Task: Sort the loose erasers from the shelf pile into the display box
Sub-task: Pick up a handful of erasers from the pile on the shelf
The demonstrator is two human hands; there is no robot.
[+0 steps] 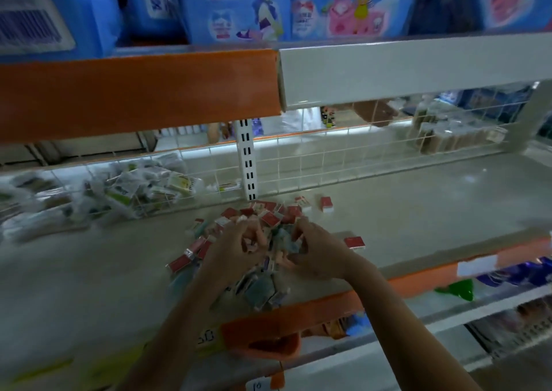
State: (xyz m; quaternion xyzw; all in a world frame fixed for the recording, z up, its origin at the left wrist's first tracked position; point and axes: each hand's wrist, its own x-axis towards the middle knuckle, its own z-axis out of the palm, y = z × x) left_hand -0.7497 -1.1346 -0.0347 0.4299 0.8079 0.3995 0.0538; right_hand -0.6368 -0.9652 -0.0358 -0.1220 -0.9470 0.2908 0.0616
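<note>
My left hand [239, 242] and right hand [313, 251] both grip erasers [270, 218] from the pile. Handwritten "50" tag [206, 337] marks the grey shelf [418, 211] edge.

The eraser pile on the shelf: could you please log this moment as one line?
stage: gathering | left hand: gripping erasers | right hand: gripping erasers | eraser pile: on shelf | display box: not in view

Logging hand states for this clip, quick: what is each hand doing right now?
Left hand: fingers curled in the eraser pile, apparently gripping some erasers; blurred.
Right hand: fingers curled into the pile, seemingly gathering erasers; blurred.
</note>
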